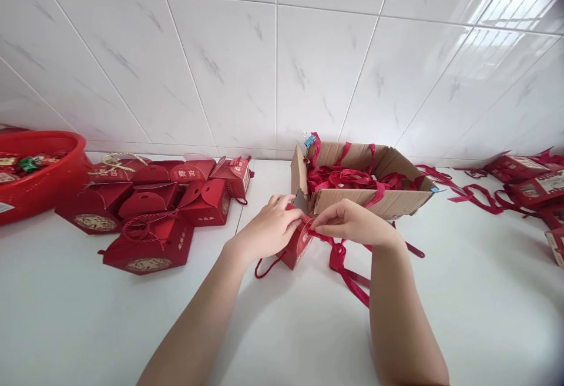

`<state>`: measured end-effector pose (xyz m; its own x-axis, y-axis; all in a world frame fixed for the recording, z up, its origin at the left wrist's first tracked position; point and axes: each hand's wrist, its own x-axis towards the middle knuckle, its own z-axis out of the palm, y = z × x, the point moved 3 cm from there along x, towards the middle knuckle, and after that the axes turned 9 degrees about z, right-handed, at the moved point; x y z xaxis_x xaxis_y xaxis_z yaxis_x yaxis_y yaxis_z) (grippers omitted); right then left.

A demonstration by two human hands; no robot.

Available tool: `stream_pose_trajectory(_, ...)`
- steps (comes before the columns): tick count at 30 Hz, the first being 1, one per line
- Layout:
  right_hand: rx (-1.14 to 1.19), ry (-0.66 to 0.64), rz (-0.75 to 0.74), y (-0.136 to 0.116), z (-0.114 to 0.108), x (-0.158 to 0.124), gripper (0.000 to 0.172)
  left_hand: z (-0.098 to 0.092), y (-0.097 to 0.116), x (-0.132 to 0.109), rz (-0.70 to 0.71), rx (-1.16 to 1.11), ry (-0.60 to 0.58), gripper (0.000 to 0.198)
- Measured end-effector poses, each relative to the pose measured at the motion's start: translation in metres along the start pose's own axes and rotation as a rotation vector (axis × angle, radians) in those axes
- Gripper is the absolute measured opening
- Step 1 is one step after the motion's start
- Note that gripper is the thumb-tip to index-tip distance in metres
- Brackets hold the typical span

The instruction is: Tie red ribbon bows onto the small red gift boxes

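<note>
A small red gift box (299, 251) with pale printed characters stands on the white table in front of me, and a dark red cord loop (265, 269) hangs off its left side. My left hand (278, 225) holds the box from above, fingers curled over its top, which they partly hide. At the box's upper right edge, my right hand (346, 221) pinches a red ribbon (338, 257) between thumb and fingers. The rest of this ribbon trails down to the right across the tabletop.
Just behind my hands is a cardboard box (352, 201) of red ribbons, with a blue binder clip (309, 140) on its corner. Several red gift boxes (150, 245) are grouped left, beside a red plastic basket (48, 183) of wrapped sweets. More red boxes (529, 189) lie far right.
</note>
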<state>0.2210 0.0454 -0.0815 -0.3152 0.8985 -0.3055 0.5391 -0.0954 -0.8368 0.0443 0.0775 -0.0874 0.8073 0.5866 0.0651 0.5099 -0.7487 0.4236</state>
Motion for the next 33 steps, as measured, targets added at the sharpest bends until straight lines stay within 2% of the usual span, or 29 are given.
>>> stream_pose_trajectory(9,-0.027,0.044,0.021,0.0,-0.004,-0.001,0.019,0.004,0.001,0.003,0.014,-0.007,0.034,0.038)
stream_pose_trajectory(14,0.054,0.035,0.013,0.003,-0.002,0.004,0.013,0.005,0.0,0.004,0.011,-0.01,0.03,0.038)
stream_pose_trajectory(23,0.034,0.146,0.037,0.0,0.005,0.006,0.02,0.003,0.001,0.003,0.022,0.011,0.073,0.029)
stream_pose_trajectory(26,-0.037,0.245,0.067,-0.001,0.003,0.004,0.023,-0.003,0.004,0.003,0.036,0.021,0.163,0.022)
stream_pose_trajectory(29,-0.059,0.338,0.037,-0.006,0.002,0.003,0.03,-0.014,0.009,0.0,0.039,-0.045,0.327,0.016)
stream_pose_trajectory(33,0.085,0.251,-0.173,-0.024,0.009,0.002,0.033,-0.027,0.017,-0.006,0.027,-0.279,0.48,0.012)
